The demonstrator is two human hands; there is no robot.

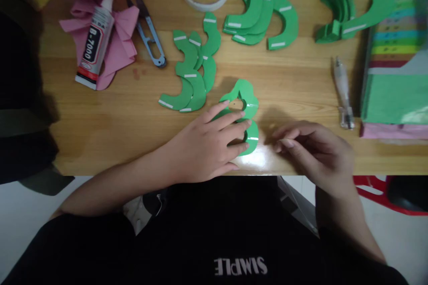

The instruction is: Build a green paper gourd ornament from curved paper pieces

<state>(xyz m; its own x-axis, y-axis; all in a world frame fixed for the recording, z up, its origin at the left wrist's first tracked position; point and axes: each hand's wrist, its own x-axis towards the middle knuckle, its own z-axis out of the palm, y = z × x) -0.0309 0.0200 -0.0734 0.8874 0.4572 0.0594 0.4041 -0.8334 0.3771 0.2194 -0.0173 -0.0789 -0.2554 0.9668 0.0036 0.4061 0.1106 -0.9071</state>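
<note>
Beyond, blue thread snips (150,38), a B-7000 glue tube (94,42), a tape roll (204,6) and overlapping green cutouts (256,9) crowd the bench (297,84). Near its front edge, one scalloped green piece (249,93) runs lengthwise away, lobes bulging right, partly hidden beneath the spread left hand (217,144). The right hand (317,153) curls nearby; whether it grips anything, I cannot tell.

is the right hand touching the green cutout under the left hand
No, only the left hand lies on the green cutout, and tabletop shows between it and the right hand.
</note>
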